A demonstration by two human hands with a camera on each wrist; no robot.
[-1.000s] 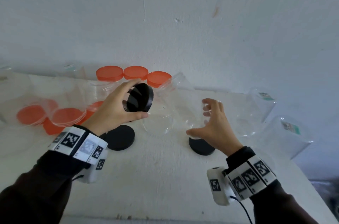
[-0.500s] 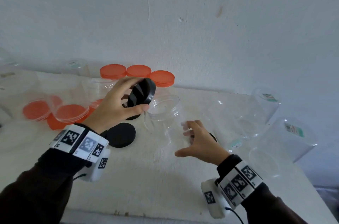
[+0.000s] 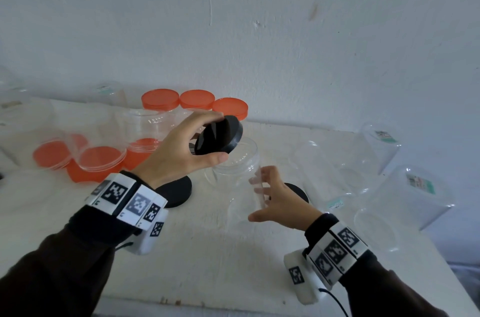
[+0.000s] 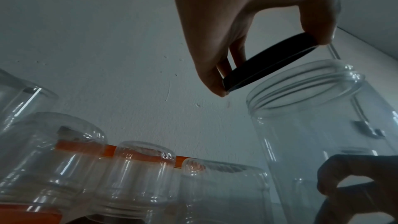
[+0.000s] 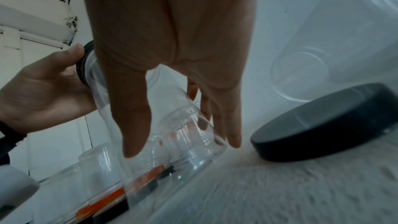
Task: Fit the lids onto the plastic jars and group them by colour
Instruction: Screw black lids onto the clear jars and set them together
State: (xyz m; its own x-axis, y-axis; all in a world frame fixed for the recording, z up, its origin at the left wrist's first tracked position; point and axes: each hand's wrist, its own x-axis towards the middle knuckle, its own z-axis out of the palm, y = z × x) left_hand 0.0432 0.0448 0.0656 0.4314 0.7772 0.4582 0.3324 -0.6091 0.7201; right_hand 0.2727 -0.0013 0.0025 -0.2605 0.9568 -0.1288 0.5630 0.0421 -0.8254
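A black lid (image 3: 226,132) is pinched by its rim in my left hand (image 3: 215,138) and held tilted just above the open mouth of a clear jar (image 3: 233,168). My right hand (image 3: 255,199) grips that jar's body from the right, fingers showing through the plastic. In the left wrist view the black lid (image 4: 269,60) hangs at a slant over the clear jar's threaded neck (image 4: 305,89). The right wrist view shows my fingers (image 5: 228,122) round the clear jar (image 5: 183,125).
Three orange-lidded jars (image 3: 197,99) stand at the back wall. Upturned jars on orange lids (image 3: 101,158) crowd the left. Two more black lids (image 3: 175,190) (image 3: 296,190) lie on the table beside my hands. Empty clear jars (image 3: 405,199) lie at the right edge.
My right hand took hold of the clear jar and drew it nearer and left. The left hand brought the black lid down over the jar's mouth, less steeply tilted.
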